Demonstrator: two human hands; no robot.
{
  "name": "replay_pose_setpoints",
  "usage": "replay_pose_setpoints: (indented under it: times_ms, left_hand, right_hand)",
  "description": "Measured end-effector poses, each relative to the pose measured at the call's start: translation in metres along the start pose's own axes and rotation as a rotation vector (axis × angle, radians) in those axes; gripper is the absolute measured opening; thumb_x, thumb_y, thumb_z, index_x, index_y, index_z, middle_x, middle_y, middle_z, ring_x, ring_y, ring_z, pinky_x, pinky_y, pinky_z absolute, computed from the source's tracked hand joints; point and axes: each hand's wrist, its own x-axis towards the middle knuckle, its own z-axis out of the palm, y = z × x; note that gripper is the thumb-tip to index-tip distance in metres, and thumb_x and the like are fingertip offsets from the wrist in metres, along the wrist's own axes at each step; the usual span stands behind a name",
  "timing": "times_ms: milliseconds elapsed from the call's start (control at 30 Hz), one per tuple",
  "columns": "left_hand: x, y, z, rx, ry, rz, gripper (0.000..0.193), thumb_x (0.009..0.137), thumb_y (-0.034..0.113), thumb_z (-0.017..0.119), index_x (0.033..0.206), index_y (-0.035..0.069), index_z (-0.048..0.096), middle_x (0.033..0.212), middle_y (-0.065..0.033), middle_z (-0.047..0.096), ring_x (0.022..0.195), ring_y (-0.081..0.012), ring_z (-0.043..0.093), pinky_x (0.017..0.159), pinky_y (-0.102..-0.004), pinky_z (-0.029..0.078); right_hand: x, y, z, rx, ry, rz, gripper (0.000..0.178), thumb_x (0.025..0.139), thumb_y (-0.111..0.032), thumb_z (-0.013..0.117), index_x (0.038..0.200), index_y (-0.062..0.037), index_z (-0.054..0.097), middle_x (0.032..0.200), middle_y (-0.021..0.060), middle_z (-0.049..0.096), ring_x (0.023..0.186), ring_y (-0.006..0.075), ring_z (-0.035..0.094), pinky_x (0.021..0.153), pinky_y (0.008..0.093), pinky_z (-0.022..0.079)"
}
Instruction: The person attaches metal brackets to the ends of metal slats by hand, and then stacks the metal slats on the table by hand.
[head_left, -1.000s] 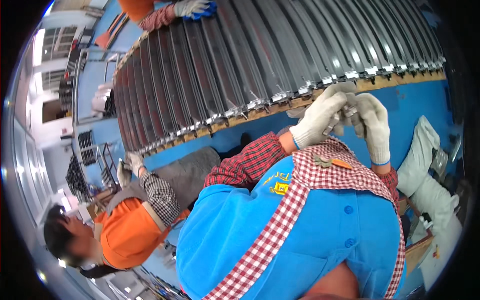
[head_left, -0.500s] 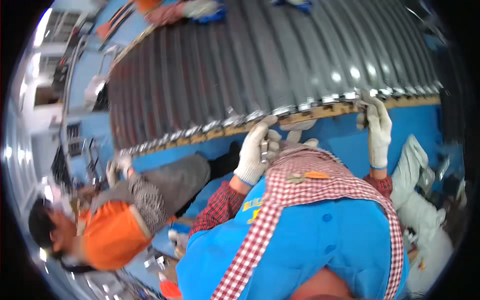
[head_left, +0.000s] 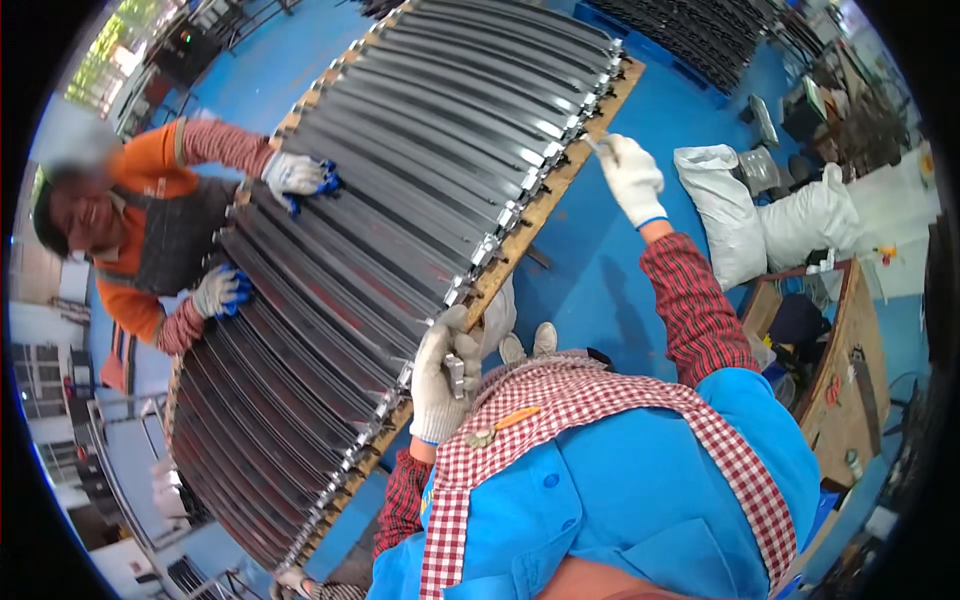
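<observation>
Long dark metal strips [head_left: 400, 170] lie side by side across a wooden-edged table [head_left: 545, 215], with a row of small silver metal clips [head_left: 512, 213] along their near ends. My left hand [head_left: 440, 388], in a white knit glove, is closed around a small silver metal piece [head_left: 456, 378] beside the table's near edge, its fingertips close to the strip ends. My right hand [head_left: 632, 180], gloved too, reaches out to the far right part of that edge. Its fingers are pinched together near the clips; what they hold is too small to make out.
Across the table a co-worker in orange rests gloved hands [head_left: 298, 178] on the strips. Another person's hand [head_left: 292, 580] is at the table's lower end. White sacks [head_left: 720, 215] and a wooden crate [head_left: 850, 400] stand to the right. More dark strips [head_left: 690, 35] lie farther back.
The view has swung round, so the table now runs diagonally. My right hand has moved farther along the edge, away from my left hand, which still holds the metal piece.
</observation>
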Motion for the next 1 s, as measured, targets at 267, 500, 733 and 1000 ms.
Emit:
replay_pose_setpoints:
  times_ms: [267, 500, 733, 1000]
  left_hand:
    - [-0.007, 0.003, -0.010, -0.003, -0.073, 0.015, 0.034, 0.107, 0.029, 0.053, 0.131, 0.007, 0.059, 0.073, -0.0036, 0.060, 0.048, -0.0044, 0.039, 0.039, -0.0176, 0.026]
    - [-0.017, 0.011, -0.020, -0.050, -0.015, 0.042, 0.032, 0.107, 0.029, 0.053, 0.130, 0.007, 0.059, 0.071, -0.0017, 0.056, 0.051, -0.0034, 0.036, 0.040, -0.0170, 0.025]
    - [-0.010, 0.014, -0.017, -0.045, -0.053, 0.035, 0.032, 0.108, 0.029, 0.053, 0.130, 0.006, 0.058, 0.071, -0.0019, 0.056, 0.051, -0.0036, 0.037, 0.041, -0.0165, 0.025]
    - [-0.002, 0.016, -0.016, -0.059, -0.082, 0.003, 0.032, 0.108, 0.027, 0.052, 0.131, 0.006, 0.058, 0.072, -0.0026, 0.057, 0.050, -0.0035, 0.036, 0.039, -0.0166, 0.026]
  right_hand:
    - [0.018, -0.012, 0.037, -0.116, -0.052, -0.146, 0.025, 0.099, -0.033, 0.055, 0.106, -0.0123, 0.067, 0.094, 0.0104, 0.070, 0.075, 0.0328, 0.070, 0.064, 0.0432, 0.055]
    - [0.021, -0.017, 0.037, -0.297, -0.021, -0.271, 0.016, 0.097, -0.025, 0.057, 0.093, -0.0102, 0.062, 0.082, 0.0101, 0.063, 0.058, 0.0314, 0.066, 0.044, 0.0430, 0.049]
    - [0.023, -0.018, 0.047, -0.313, 0.003, -0.204, 0.016, 0.098, -0.024, 0.056, 0.092, -0.0091, 0.060, 0.081, 0.0100, 0.062, 0.055, 0.0307, 0.064, 0.037, 0.0429, 0.045]
    - [0.024, -0.028, 0.043, -0.328, -0.032, -0.222, 0.016, 0.098, -0.024, 0.056, 0.096, -0.0087, 0.060, 0.086, 0.0102, 0.063, 0.058, 0.0283, 0.065, 0.041, 0.0410, 0.048]
